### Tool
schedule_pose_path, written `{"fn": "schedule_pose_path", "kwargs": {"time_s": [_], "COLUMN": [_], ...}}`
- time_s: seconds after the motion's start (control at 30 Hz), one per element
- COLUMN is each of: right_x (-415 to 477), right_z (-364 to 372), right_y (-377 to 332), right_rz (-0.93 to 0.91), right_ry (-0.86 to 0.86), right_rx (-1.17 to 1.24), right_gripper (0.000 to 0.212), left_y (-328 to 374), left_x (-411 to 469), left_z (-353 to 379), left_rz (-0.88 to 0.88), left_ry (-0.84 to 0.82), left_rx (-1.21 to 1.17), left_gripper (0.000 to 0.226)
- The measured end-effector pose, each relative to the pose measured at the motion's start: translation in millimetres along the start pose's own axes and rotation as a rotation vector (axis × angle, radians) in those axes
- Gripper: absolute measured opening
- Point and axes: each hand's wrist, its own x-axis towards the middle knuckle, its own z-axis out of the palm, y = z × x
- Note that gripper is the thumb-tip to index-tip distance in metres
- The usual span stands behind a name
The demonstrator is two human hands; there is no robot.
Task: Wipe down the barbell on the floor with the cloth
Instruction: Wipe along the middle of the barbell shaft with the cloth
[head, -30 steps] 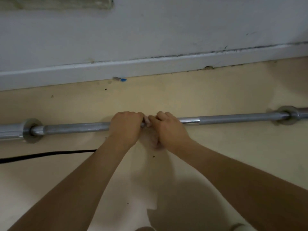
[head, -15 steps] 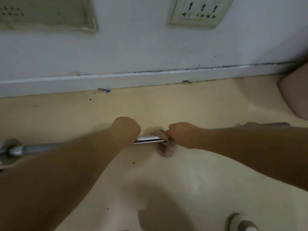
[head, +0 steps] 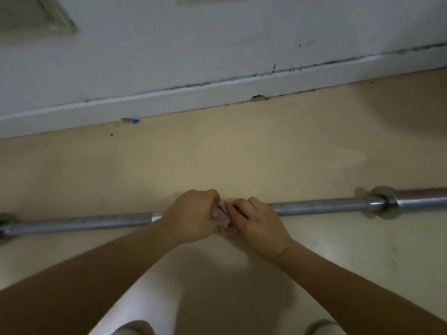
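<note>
Lying flat on the floor [head: 242, 160], parallel to the skirting board [head: 217, 93], with the long axis from 9 o'clock up slightly to 3 o'clock: the barbell [head: 326, 207]. Bunched around its middle, a pale pinkish cloth [head: 221, 217], pinched between both fists. Closed over the bar and the cloth's 9 o'clock edge: left hand [head: 191, 217]. Curled shut on the cloth's 3 o'clock side, knuckles over the bar: right hand [head: 258, 222]. Both hands touching, or nearly so, at the cloth.

Stretching bare toward 3 o'clock, a long run of shaft up to the collar [head: 384, 201], nearer the right hand; toward 9 o'clock, an equal run nearer the left. Likely next: sliding the cloth along the axis, never across it. Risk, as a judgement: bar rolling toward 12 o'clock under sideways push.
</note>
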Motion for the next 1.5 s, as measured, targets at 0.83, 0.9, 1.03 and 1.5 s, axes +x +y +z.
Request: {"fn": "schedule_pose_path", "kwargs": {"time_s": [0.83, 0.9, 1.03, 1.5], "right_x": [26, 27, 67, 70], "right_z": [-42, -36, -7, 3], "right_y": [79, 74, 29, 45], "right_rz": [0.328, 0.357, 0.269, 0.217], "right_ry": [-0.137, -0.146, -0.131, 0.031], "right_rx": [0.146, 0.159, 0.235, 0.259], "right_gripper": [0.040, 0.033, 0.019, 0.025], "left_y": [-3, -1, 1, 7], "left_x": [38, 39, 40, 49], "left_z": [-8, -9, -9, 9], "left_rz": [-0.232, -0.242, -0.268, -0.071], "left_ry": [0.217, 0.220, 0.197, 0.441], "left_rx": [0.226, 0.231, 0.237, 0.270], "left_gripper": [0.018, 0.018, 0.015, 0.028]}}
